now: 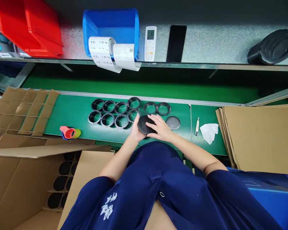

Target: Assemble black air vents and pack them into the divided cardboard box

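Observation:
Between my two hands, close to my body, is a round black lidded part (146, 125). My left hand (136, 130) is wrapped round its left side. The fingers of my right hand (160, 128) lie over its top and right side. Just beyond, several black rings (121, 121) stand in two rows on the green table (105, 134), and two more rings (163, 109) sit to their right. A flat dark grey ribbed disc (173, 123) lies to the right of my right hand.
On the right are a utility knife (197, 126), white paper (209, 133) and stacked cardboard (261, 137). A tape roll (70, 133), cardboard dividers (26, 110) and an open carton (21, 182) are left. The shelf (206, 44) beyond holds a blue bin (110, 24) and label rolls (102, 48).

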Motion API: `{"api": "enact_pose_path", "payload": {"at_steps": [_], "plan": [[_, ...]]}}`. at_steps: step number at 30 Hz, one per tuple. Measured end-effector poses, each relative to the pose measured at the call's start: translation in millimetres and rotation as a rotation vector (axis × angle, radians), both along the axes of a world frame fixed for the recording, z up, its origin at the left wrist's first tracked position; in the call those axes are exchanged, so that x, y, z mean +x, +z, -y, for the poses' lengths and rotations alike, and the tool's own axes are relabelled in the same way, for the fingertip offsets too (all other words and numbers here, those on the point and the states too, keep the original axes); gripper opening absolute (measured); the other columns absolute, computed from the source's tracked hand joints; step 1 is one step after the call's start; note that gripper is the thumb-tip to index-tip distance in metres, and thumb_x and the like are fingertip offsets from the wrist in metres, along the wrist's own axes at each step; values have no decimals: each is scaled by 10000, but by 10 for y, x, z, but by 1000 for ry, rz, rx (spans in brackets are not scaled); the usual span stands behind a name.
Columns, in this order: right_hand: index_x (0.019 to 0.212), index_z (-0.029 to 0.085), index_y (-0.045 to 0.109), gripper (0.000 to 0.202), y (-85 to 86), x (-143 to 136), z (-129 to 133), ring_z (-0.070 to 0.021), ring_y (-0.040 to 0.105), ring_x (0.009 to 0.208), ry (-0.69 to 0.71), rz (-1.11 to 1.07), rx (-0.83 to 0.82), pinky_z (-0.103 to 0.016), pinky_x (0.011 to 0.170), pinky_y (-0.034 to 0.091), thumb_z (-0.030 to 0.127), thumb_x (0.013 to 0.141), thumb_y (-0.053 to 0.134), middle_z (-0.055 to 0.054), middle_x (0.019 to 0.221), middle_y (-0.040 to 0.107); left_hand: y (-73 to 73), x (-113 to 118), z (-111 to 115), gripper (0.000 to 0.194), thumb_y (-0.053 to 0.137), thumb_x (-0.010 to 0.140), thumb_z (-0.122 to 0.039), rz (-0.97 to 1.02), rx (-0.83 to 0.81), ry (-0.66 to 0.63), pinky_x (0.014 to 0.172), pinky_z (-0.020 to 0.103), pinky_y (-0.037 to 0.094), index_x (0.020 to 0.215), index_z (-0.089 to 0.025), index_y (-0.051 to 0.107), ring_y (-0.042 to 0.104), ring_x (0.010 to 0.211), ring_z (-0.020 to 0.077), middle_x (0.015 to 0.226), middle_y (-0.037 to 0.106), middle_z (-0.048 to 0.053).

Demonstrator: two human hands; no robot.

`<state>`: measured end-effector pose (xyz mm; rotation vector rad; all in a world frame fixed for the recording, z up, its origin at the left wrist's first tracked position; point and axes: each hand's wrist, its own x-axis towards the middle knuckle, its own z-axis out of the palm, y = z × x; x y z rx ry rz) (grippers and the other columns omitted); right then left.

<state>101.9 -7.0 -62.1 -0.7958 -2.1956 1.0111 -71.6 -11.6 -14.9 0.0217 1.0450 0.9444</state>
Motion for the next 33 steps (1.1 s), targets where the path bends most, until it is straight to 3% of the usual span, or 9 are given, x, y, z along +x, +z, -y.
{"api": "enact_pose_path", "payload": {"at_steps": [3, 6, 9, 12, 16, 19, 24, 28, 33], "plan": [[1648, 218, 262, 1156, -205, -43, 5, -392, 184, 1558, 55, 65, -135, -615, 1234, 258, 705, 737, 781, -204, 1680, 212, -184, 63, 66, 611, 516, 936, -692, -25, -90, -62, 1065, 501, 518, 1178, -161, 696, 653, 1210, 353, 1166, 747, 150], [1654, 258, 222, 1214, -450, -58, -188, -372, 285, 1510, 56, 80, -201, -572, 1202, 336, 635, 678, 836, -183, 1642, 275, -301, 94, 63, 703, 475, 916, -760, -46, -101, -66, 1082, 549, 489, 1297, -193, 638, 624, 1256, 363, 1258, 707, 166], [1626, 164, 290, 1173, -757, -4, -599, -390, 309, 1475, -245, 165, -204, -558, 1215, 304, 565, 672, 844, -228, 1592, 306, -331, 32, 21, 754, 461, 901, -789, -82, -133, -91, 1091, 615, 450, 1406, -236, 550, 587, 1306, 362, 1345, 651, 186], [1613, 88, 280, 1147, -1098, 91, -1049, -427, 268, 1482, -551, 303, -228, -594, 1222, 238, 528, 703, 821, -282, 1592, 266, -322, -78, 17, 677, 511, 942, -687, -112, -124, -93, 1118, 584, 434, 1423, -211, 528, 568, 1338, 338, 1422, 598, 211], [1625, 108, 260, 1143, -1448, 166, -1347, -435, 224, 1504, -469, 436, -191, -621, 1233, 159, 541, 725, 816, -285, 1619, 232, -346, -211, 94, 582, 500, 984, -598, -149, -167, -30, 1127, 509, 452, 1364, -164, 572, 589, 1321, 306, 1431, 603, 201], [1628, 117, 262, 1127, -1525, 210, -1371, -442, 189, 1524, -413, 521, -190, -657, 1231, 92, 590, 753, 792, -287, 1645, 208, -392, -305, 179, 514, 500, 998, -542, -188, -206, 23, 1121, 473, 472, 1322, -155, 599, 618, 1289, 281, 1407, 629, 181], [1651, 107, 194, 920, -1374, 278, -1405, -392, 28, 1591, -487, 466, -103, -654, 1243, -7, 624, 960, 514, -229, 1715, 63, -507, -441, 247, 409, 532, 994, -477, -266, -289, 37, 1075, 406, 518, 1239, -169, 643, 661, 1229, 239, 1346, 676, 146], [1649, 93, 217, 769, -1393, 213, -1429, -326, 53, 1603, -447, 412, -56, -589, 1273, -30, 523, 1034, 386, -193, 1717, 124, -661, -360, 135, 295, 701, 895, -368, -530, -300, -112, 950, 340, 554, 1111, -167, 705, 711, 1042, 216, 1164, 745, 123], [1616, 72, 304, 723, -1602, 236, -1428, -316, 114, 1592, -381, 436, -176, -583, 1275, -30, 469, 1024, 424, -196, 1702, 196, -828, -23, -85, 375, 869, 724, -382, -846, -56, -321, 896, 353, 523, 1011, -173, 748, 683, 928, 234, 962, 746, 89]]}}
